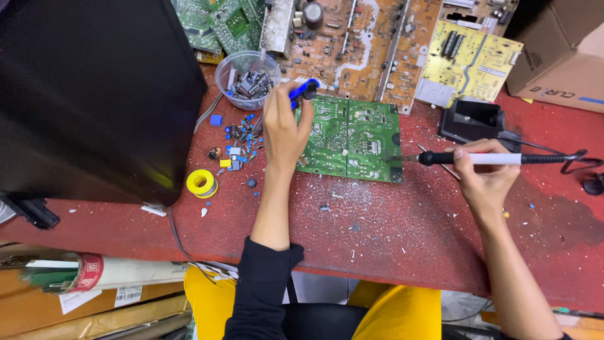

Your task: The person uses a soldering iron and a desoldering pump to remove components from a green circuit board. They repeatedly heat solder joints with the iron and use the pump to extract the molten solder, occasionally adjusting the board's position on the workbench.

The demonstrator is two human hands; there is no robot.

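One green circuit board (349, 138) is laid flat on the red counter (390, 233), near its middle. Two hands are seen above it. The left hand (283, 129) is held at the board's left edge, its fingers (277, 94) closed around one blue and black hand tool (304, 91), which is raised over the board's upper left corner. The right hand (484, 173) is held to the right of the board, its fingers (462, 154) gripping one soldering iron (491, 158) with a white and black barrel; the iron is held level, and its metal tip is brought to the board's right edge.

One clear plastic cup (247, 70) filled with small dark parts is stood just left of the left hand's tool. Below it, a scatter of small blue, black and yellow parts (238, 148) is spread on the counter; they are too small and too many to be counted. One yellow spool of solder wire (201, 182) is laid near the counter's left side. One black iron stand (472, 119) is set beyond the right hand. At the counter's far edge several more boards are piled: at least two green boards (217, 22), overlapping orange-brown boards (352, 44) whose number cannot be told, and one yellow board (469, 63). One cardboard box (560, 56) is seen at the far right.
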